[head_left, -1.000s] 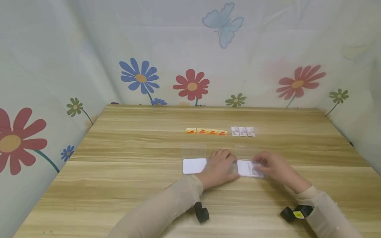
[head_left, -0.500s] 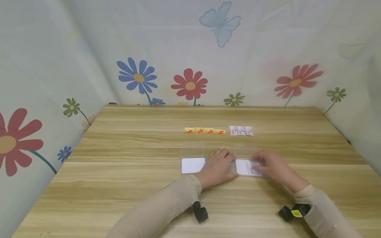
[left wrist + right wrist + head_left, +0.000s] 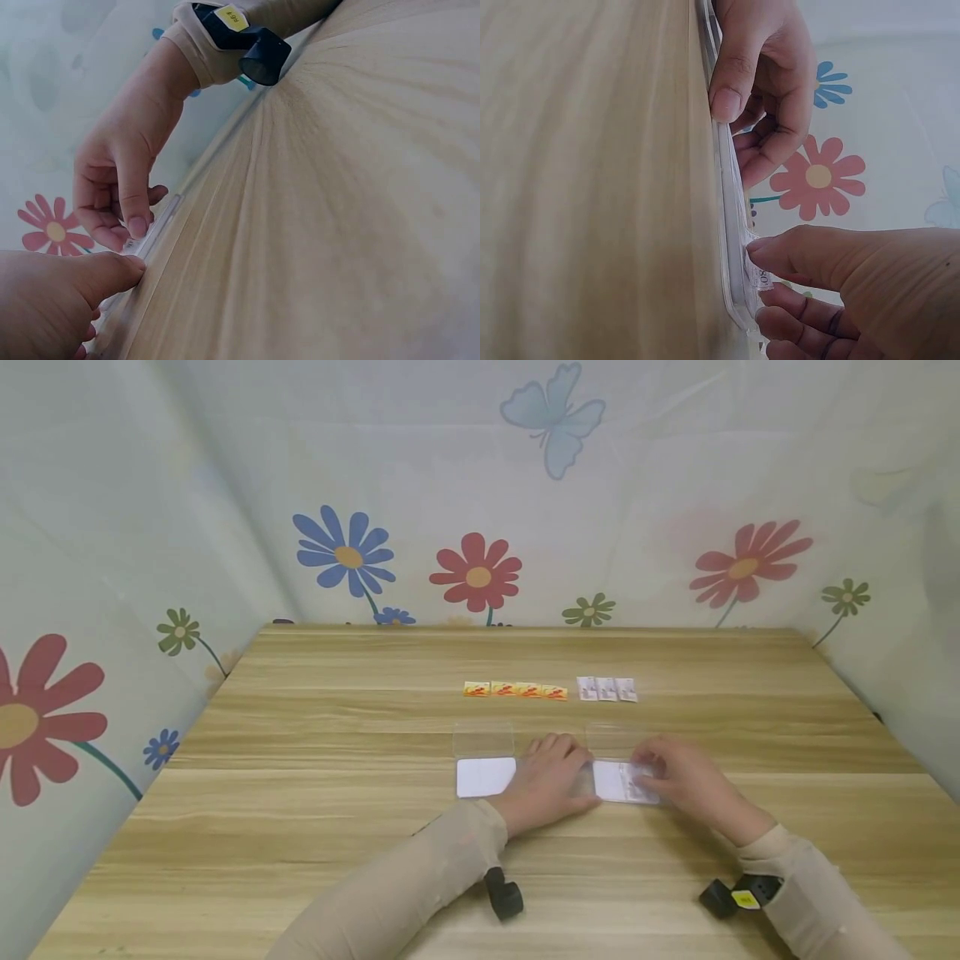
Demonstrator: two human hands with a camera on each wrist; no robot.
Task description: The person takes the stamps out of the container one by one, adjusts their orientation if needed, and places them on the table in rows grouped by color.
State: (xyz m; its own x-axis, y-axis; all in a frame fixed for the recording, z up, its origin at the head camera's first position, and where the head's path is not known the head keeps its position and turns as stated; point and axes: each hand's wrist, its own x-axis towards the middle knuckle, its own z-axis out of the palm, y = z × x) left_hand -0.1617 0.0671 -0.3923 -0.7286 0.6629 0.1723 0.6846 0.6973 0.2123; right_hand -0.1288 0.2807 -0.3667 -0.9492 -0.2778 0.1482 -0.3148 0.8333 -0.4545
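Note:
Two shallow clear plastic cases with white insides lie with their lids open toward the back. My left hand holds the left end of the right case, its thumb at the near edge and fingers at the far side. My right hand pinches a small white printed packet at the right end of that case, over the white inside. Part of the packet is hidden by the fingers. The left case stands beside my left hand, its right end covered by the hand.
Farther back lie a row of several small yellow-and-red packets and a row of three white printed packets. The clear open lids lie just behind the cases. A flowered cloth hangs behind the wooden table.
The head view has shifted slightly, moving everything a little to the left in it. Both hands keep their places at the right case, the right hand still at the packet.

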